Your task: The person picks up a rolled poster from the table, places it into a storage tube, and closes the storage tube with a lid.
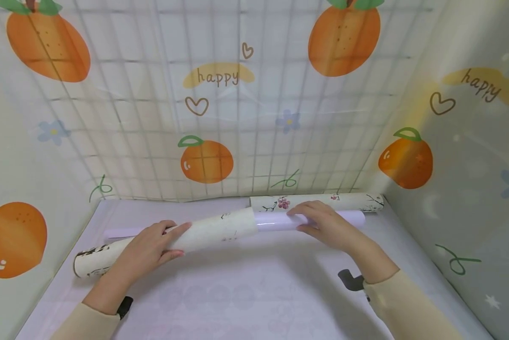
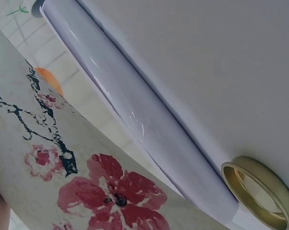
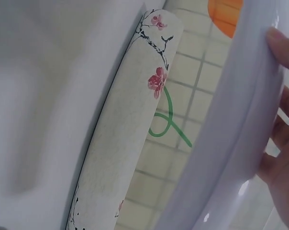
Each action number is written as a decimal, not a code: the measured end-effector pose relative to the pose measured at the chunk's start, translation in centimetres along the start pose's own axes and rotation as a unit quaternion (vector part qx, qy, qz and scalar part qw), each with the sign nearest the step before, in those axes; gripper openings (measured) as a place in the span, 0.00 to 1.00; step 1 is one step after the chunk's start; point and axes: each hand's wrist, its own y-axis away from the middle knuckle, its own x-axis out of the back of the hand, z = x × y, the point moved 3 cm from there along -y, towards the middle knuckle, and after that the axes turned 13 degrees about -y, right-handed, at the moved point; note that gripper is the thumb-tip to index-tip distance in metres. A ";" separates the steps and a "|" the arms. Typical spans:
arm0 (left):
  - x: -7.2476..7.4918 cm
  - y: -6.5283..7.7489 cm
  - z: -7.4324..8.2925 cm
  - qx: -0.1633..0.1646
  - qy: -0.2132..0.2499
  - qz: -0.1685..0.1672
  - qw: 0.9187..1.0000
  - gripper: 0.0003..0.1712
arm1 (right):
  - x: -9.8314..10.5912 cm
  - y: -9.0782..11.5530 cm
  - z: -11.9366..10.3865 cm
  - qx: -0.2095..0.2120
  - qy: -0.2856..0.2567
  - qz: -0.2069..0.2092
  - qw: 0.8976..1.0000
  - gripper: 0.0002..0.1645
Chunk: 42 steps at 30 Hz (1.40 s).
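A cream wallpaper roll (image 1: 220,231) printed with flowers and branches slants across the middle, its left end nearer me. My left hand (image 1: 145,248) grips it left of its middle, thumb along the near side. Out of its right end extends a glossy lilac roll (image 1: 275,221), which my right hand (image 1: 331,224) holds from above; the fingertips and thumb show against it in the right wrist view. The left wrist view shows a large red blossom (image 2: 118,199) on the cream roll. My left hand covers part of that roll.
A second floral roll (image 1: 356,202) lies against the back wall at right. Another lilac roll (image 1: 120,233) lies behind my left hand, with a gold ring (image 2: 273,177) near one end. Fruit-printed curtains (image 1: 254,118) over a wire grid enclose the table (image 1: 220,302).
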 end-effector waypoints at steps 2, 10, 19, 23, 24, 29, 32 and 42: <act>0.0 0.0 0.1 0.003 -0.001 -0.013 1.000 0.43 | -0.1 -0.1 0.1 0.003 -0.002 -0.002 1.000 0.26; 0.0 0.2 0.5 0.010 -0.005 -0.034 0.999 0.41 | -0.6 -0.6 -0.3 0.025 -0.002 -0.008 1.000 0.25; -0.7 0.5 0.4 0.002 0.015 -0.007 1.000 0.40 | -1.5 -1.3 -0.3 0.041 -0.007 0.003 0.999 0.25; -0.8 0.5 0.2 -0.002 0.018 0.004 1.000 0.40 | -1.8 -1.5 -0.2 0.050 -0.002 0.007 0.999 0.25; -0.8 0.5 0.2 -0.002 0.017 0.006 1.000 0.40 | -1.9 -1.6 -0.2 0.051 -0.002 0.008 0.999 0.25; -0.8 0.4 0.3 0.005 0.024 -0.005 1.000 0.41 | -2.2 -2.1 -0.5 0.056 -0.006 0.007 0.998 0.25; -0.7 0.3 0.3 0.010 0.032 -0.013 0.999 0.41 | -2.5 -2.4 -0.7 0.055 -0.008 0.002 0.998 0.24; -0.6 0.3 0.4 0.017 0.036 -0.020 0.999 0.41 | -2.7 -2.6 -1.0 0.069 -0.019 0.000 0.997 0.21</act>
